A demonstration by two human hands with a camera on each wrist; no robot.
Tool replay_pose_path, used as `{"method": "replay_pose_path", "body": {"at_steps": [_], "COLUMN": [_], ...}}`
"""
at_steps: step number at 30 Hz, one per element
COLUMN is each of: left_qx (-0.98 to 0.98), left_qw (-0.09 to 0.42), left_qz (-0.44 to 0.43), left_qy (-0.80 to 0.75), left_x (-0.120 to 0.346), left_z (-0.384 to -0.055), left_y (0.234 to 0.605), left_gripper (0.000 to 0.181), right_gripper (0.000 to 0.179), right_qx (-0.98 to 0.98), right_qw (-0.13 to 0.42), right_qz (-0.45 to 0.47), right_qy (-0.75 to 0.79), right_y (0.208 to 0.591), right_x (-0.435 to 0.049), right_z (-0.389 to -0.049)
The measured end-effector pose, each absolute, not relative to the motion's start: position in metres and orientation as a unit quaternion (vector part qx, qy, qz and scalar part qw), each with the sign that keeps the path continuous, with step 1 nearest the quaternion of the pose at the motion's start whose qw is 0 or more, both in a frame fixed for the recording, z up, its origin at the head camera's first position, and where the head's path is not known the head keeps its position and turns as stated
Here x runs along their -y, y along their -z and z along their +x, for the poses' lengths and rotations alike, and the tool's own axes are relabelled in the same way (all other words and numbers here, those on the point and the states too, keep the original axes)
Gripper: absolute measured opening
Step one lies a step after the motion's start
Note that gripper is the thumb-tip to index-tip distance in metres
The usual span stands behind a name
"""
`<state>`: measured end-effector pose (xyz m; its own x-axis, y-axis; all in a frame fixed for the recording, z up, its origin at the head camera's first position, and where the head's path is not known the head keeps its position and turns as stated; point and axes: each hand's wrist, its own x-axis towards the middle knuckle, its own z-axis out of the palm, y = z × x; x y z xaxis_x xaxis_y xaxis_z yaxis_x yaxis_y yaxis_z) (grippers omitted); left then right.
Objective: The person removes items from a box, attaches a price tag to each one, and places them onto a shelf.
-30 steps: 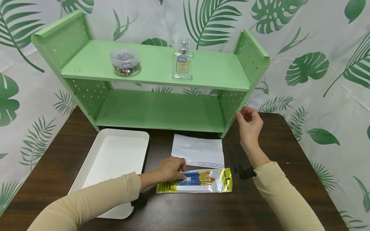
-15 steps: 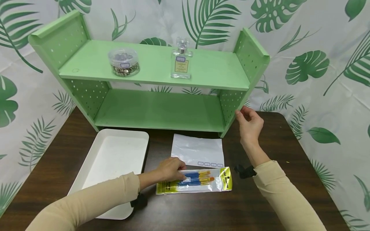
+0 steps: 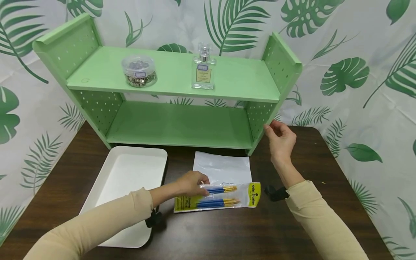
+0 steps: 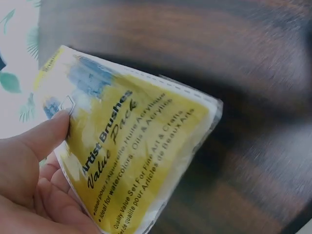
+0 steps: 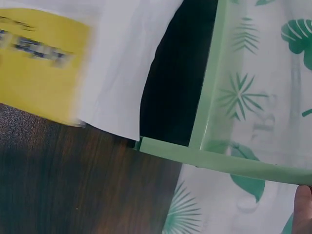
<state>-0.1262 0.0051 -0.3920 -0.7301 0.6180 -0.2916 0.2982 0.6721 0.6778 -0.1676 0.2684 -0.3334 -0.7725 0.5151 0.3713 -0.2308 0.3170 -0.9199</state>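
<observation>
My left hand (image 3: 191, 183) grips the left part of a clear packet of artist brushes (image 3: 217, 204), thumb on top and fingers beneath. Blue-handled brushes show through the plastic, and the left wrist view reads "Artist Brushes Value Pack" on its yellow label (image 4: 141, 146). The packet is tilted and overlaps the front edge of a white sheet (image 3: 222, 168). At the right side of the green shelf (image 3: 182, 122), my right hand (image 3: 282, 141) pinches the front edge of the side panel; in the right wrist view only a digit (image 5: 303, 207) shows against that edge.
A round clear tub (image 3: 139, 71) of small metallic pieces and a glass perfume bottle (image 3: 203, 70) stand on the upper shelf board. A white tray (image 3: 136, 169) lies left of the packet on the dark wooden table (image 3: 208, 238). Leaf-patterned cloth hangs behind.
My left hand has lifted the brush packet a little, tilting it and shifting it toward the shelf, so it covers the small printed boxes on the sheet. My right hand stays at the side panel.
</observation>
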Motion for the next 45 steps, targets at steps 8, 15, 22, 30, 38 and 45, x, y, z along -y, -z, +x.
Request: {"method": "replay_pose_path", "body": {"at_steps": [8, 15, 22, 30, 38, 45], "left_qx": [-0.874, -0.858, -0.864, -0.901, -0.919, -0.932], "left_qw": [0.289, 0.298, 0.284, 0.258, 0.184, 0.151], "left_qz": [0.217, 0.24, 0.245, 0.223, 0.262, 0.231], "left_qy": [-0.324, -0.343, -0.336, -0.268, -0.23, -0.236], "left_x": [0.008, 0.035, 0.065, 0.089, 0.094, 0.097], "left_z": [-0.146, -0.175, -0.21, -0.24, -0.259, -0.265], "left_y": [0.365, 0.342, 0.328, 0.322, 0.329, 0.338], "left_gripper": [0.014, 0.017, 0.029, 0.046, 0.016, 0.037], "right_gripper": [0.02, 0.022, 0.022, 0.016, 0.013, 0.011], "right_qx": [0.75, 0.751, 0.744, 0.741, 0.746, 0.746], "right_qw": [0.318, 0.317, 0.319, 0.331, 0.324, 0.321], "right_qz": [-0.094, -0.099, -0.102, -0.097, -0.111, -0.112], "right_qy": [-0.573, -0.571, -0.578, -0.576, -0.571, -0.573], "right_y": [0.334, 0.336, 0.334, 0.335, 0.337, 0.335], "right_x": [-0.269, -0.271, -0.271, -0.268, -0.271, -0.269], "right_z": [-0.168, -0.169, -0.17, -0.167, -0.165, -0.166]}}
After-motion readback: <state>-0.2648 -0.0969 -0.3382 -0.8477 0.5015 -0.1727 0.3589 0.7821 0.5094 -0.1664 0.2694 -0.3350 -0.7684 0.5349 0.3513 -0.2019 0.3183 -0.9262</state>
